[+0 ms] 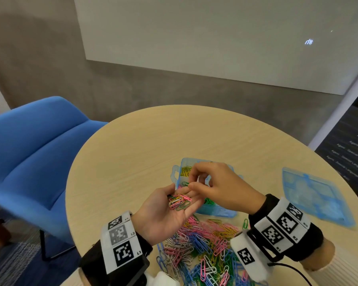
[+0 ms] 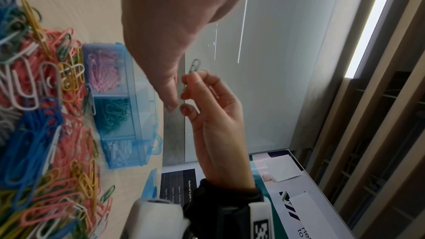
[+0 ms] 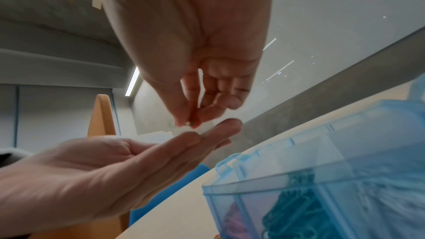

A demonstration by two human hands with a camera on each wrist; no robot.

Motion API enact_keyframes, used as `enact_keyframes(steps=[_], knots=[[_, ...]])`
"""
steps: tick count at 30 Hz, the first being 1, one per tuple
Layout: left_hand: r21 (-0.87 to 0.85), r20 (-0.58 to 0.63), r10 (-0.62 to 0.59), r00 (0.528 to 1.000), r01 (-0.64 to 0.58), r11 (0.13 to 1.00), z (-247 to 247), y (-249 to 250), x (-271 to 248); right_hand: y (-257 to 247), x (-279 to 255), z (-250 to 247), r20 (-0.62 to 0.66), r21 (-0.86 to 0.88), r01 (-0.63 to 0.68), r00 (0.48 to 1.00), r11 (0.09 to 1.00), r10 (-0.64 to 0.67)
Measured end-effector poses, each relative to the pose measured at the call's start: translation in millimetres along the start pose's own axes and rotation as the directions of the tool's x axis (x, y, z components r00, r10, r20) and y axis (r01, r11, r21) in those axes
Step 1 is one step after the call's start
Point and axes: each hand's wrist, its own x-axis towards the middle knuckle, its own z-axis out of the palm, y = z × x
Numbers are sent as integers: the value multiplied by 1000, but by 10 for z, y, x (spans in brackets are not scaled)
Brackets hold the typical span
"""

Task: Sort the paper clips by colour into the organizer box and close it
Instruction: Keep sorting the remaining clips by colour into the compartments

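While my left hand (image 1: 165,211) lies palm-up as a little tray, fingers relaxed under a small bunch of clips (image 1: 179,201), my right hand (image 1: 217,186) hovers at its fingertips, grip pinched on one green clip (image 2: 195,65) I've plucked from the bunch. I'm holding both hands right over the organizer box (image 1: 215,211) so the drop is short; green clips already sit in the compartment below, pink and white in their own, yellow at the far end. Plenty left, I'd say: the big mixed pile (image 1: 203,250) sprawls on the tabletop (image 1: 132,153) near me, and the lid (image 1: 312,195) waits off to my right, well apart.
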Motion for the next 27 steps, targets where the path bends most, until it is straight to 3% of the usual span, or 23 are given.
enact_keyframes(steps=[3, 5, 13, 18, 20, 23, 27], knots=[[17, -52, 21, 998, -20, 1000, -29, 30, 22, -74, -21, 8, 59, 68, 138, 988, 988, -142], [-5, -83, 17, 996, -17, 1000, -42, 48, 35, -91, -44, 62, 135, 13, 243, 961, 970, -242], [-79, -68, -9, 998, 4, 997, -51, 20, 29, -20, -55, 158, 130, -116, 314, 945, 942, -299], [41, -90, 71, 993, -68, 997, 19, 2, 4, 6, -60, 37, -8, 3, 212, 977, 977, -212], [104, -95, 104, 990, -94, 990, 32, 4, -7, 76, -54, -52, -123, -8, 111, 986, 994, -112], [172, -88, 102, 991, -86, 981, 28, 17, -21, 230, -66, -133, -277, -64, -64, 960, 996, 44], [219, -80, 99, 992, -79, 973, 25, 11, -13, 294, -123, -112, -198, -192, -165, 972, 967, 126]])
